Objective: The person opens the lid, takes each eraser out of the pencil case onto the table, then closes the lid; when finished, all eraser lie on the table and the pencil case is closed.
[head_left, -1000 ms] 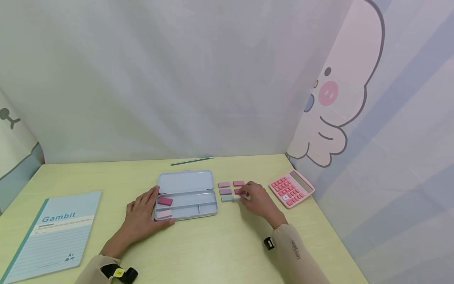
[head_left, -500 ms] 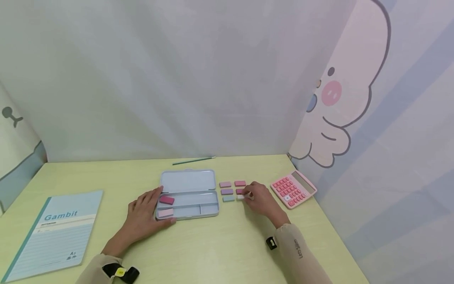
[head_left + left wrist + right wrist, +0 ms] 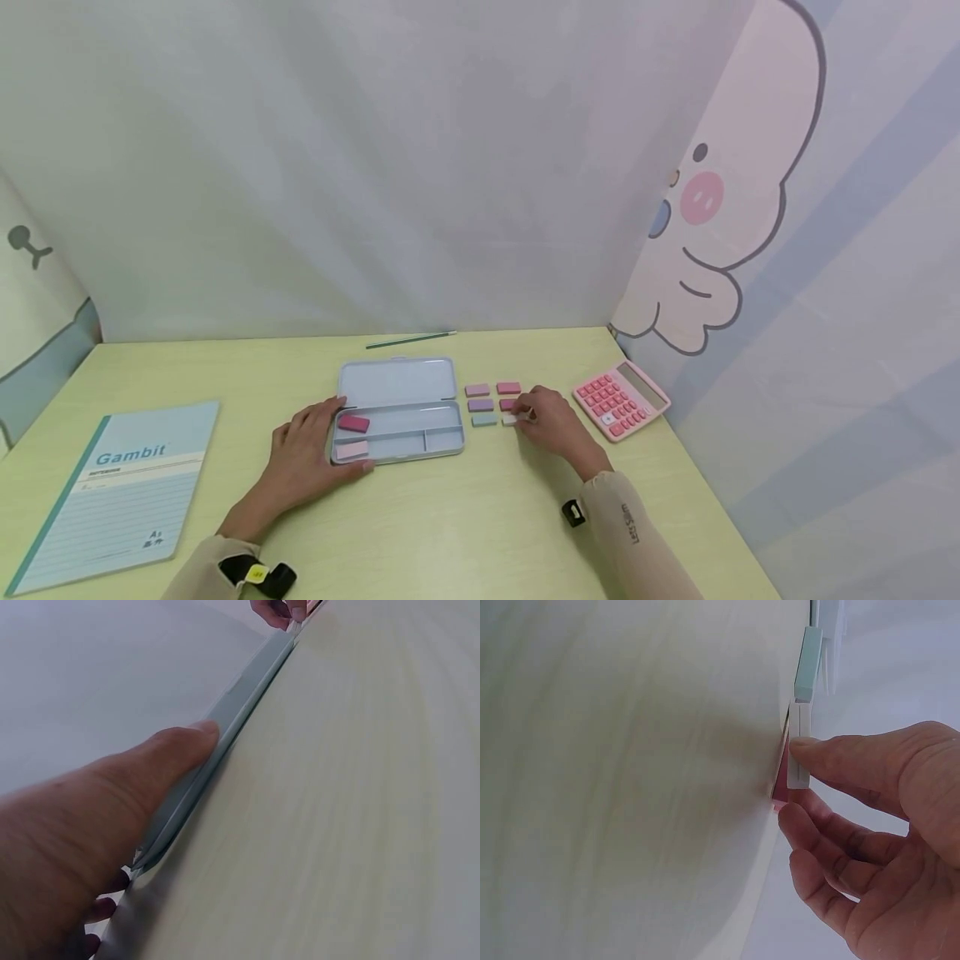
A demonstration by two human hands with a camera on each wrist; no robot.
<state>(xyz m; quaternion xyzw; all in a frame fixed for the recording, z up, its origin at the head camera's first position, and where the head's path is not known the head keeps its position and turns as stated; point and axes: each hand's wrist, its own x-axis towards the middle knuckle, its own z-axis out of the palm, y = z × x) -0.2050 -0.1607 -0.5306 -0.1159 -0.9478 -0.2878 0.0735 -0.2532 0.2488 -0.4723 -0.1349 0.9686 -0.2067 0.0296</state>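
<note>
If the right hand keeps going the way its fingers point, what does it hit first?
Probably the white eraser already at the right hand's fingertips, then the teal eraser beside it, before the pencil case.

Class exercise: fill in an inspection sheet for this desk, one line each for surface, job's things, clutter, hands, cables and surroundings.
Surface: pale yellow-green desk.
Job's things: open pencil tin holding two erasers; more erasers laid in rows to its right.
Clutter: notebook, pink calculator, pencil.
Hands: left hand rests against the tin's end; right hand has its grip on a pale eraser.
Cables: nothing seen.
Surroundings: cartoon-printed screens.
</note>
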